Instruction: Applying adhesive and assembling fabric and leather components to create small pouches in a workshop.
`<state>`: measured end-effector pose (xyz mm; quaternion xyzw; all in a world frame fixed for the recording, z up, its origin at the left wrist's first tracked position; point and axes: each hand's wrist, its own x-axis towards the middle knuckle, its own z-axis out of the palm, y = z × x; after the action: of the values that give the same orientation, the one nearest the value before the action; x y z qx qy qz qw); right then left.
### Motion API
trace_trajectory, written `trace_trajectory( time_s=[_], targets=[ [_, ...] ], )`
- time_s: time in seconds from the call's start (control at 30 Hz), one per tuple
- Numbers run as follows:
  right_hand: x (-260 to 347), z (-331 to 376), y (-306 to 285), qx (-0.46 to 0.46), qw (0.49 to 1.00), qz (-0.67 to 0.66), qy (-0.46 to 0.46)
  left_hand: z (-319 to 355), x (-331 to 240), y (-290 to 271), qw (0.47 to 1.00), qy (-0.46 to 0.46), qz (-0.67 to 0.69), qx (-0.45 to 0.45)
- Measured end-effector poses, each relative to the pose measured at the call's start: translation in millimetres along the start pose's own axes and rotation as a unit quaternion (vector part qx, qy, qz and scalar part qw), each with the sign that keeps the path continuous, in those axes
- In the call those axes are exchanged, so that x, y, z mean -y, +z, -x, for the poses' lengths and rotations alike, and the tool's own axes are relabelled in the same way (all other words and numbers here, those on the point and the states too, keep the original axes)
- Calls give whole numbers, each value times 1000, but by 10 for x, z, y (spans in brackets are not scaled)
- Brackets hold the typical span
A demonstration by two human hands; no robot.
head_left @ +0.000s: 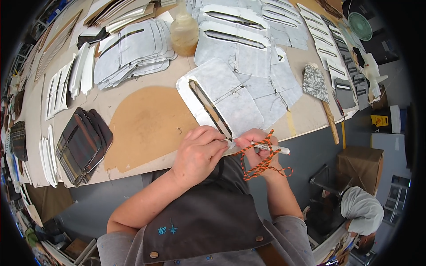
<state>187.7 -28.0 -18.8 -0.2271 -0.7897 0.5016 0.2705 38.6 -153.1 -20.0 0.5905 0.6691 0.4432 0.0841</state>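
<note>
At the table's front edge lies a light grey fabric panel [235, 99], with a long slot framed in dark cloth on a white strip. My left hand [199, 153] is closed, its fingers pinching the slot's near end. Close beside it, my right hand [257, 150] is closed round a white pen-shaped tool [282, 150], whose back end sticks out to the right. An orange and black braided cord [266, 167] loops over that hand and hangs below it. The tool's tip, and what it touches, is hidden between my fingers.
A brown rounded board [151, 119] lies left of the panel, with plaid fabric pieces [84, 142] beyond it. Behind stand a glue-like jar [184, 37] and stacked grey panels [133, 53]. A wooden-handled brush-like tool [330, 122] overhangs the right edge. Another person [361, 210] is lower right.
</note>
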Motion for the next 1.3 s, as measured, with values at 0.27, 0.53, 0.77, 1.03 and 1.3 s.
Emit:
trace_trajectory(
  time_s=[0.27, 0.53, 0.77, 1.03, 1.3],
  targets=[
    [-82, 29, -30, 39, 991, 42, -119, -33, -50, 1, 1000, 1, -17, 23],
    [-66, 30, 70, -45, 995, -83, 26, -32, -20, -140, 998, -44, -38, 34],
    [77, 160, 16, 36, 960, 204, -188, 91, 7, -32, 987, 120, -92, 49],
    [153, 139, -150, -89, 985, -90, -114, -139, -56, -517, 992, 80, 88, -47],
    [221, -110, -72, -38, 997, -66, -15, 225, 74, -1956, 984, -148, 103, 8]
  ],
)
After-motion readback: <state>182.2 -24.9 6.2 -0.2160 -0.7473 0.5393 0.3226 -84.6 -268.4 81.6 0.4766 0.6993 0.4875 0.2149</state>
